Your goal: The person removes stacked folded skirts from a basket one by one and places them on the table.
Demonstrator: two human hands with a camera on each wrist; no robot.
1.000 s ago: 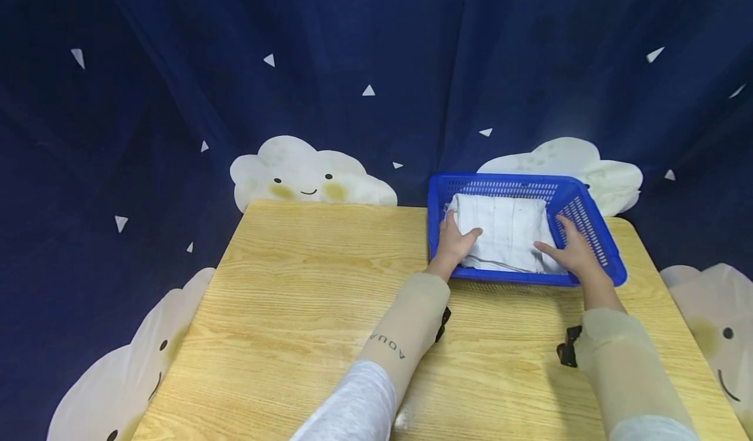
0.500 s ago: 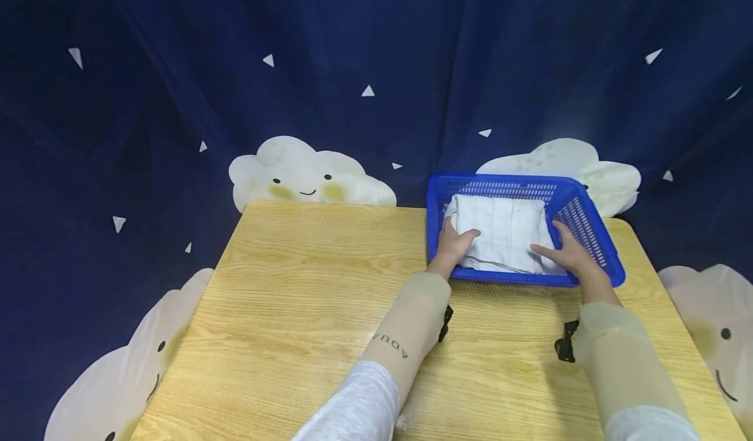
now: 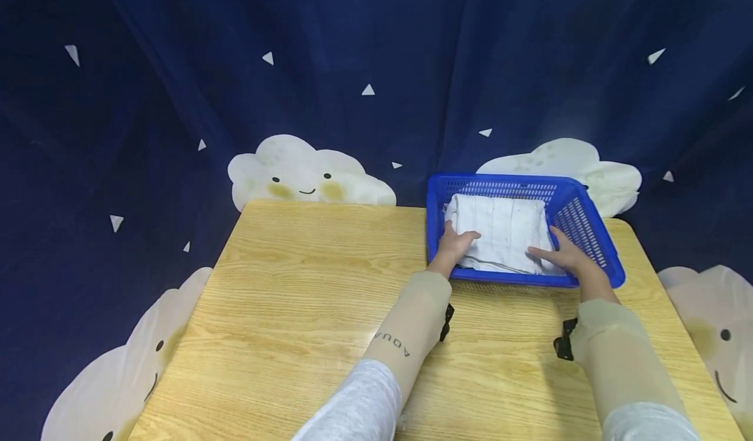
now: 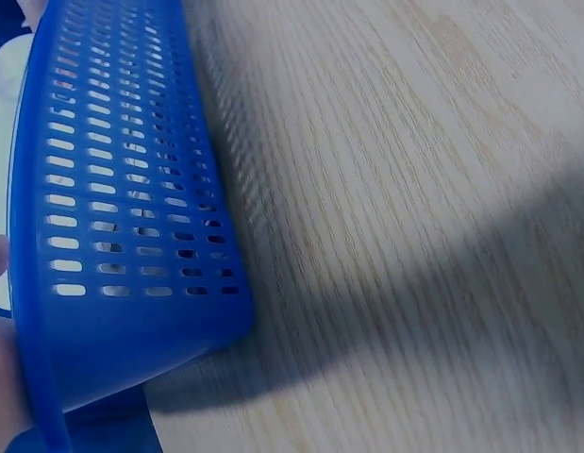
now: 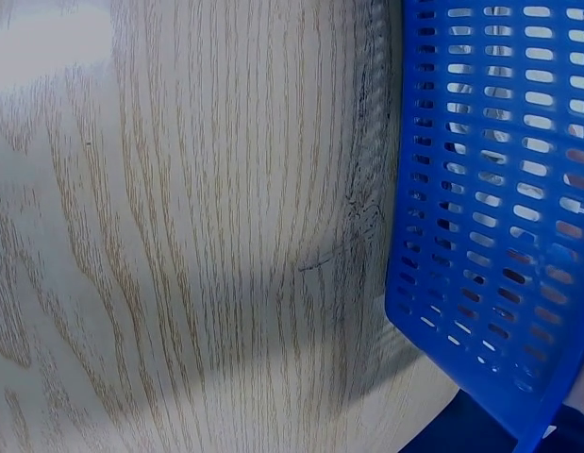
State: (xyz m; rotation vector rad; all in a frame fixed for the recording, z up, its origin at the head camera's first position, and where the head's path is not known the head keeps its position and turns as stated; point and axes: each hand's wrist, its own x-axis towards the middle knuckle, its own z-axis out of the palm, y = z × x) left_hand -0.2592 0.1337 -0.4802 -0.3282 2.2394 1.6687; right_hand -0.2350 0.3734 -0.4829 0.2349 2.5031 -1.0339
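Folded white cloth (image 3: 506, 228), apparently a towel, lies in a blue plastic basket (image 3: 602, 248). My left hand (image 3: 454, 244) is inside the basket at the cloth's left edge. Its thumb extends over the cloth, while the other fingers reach down along the side. At the right edge is my right hand (image 3: 567, 255), thumb stretched over the cloth's top and fingers pointing down between it and the basket wall. Both hands look spread, with their lower fingertips hidden. The wrist views mostly show the basket's slotted outer wall (image 4: 131, 208), with only slivers of the hands.
The basket stands at the back right of a wooden table (image 3: 306, 284). Behind the table hangs a dark blue curtain (image 3: 329, 29) with white triangles and smiling clouds. Beige sleeve covers (image 3: 406, 317) and black wrist straps (image 3: 565, 340) are on the forearms.
My right hand has moved slightly left and toward me, closer to the cloth. The left hand's fingers have sunk a little along the cloth's side. Basket and cloth stay in place.
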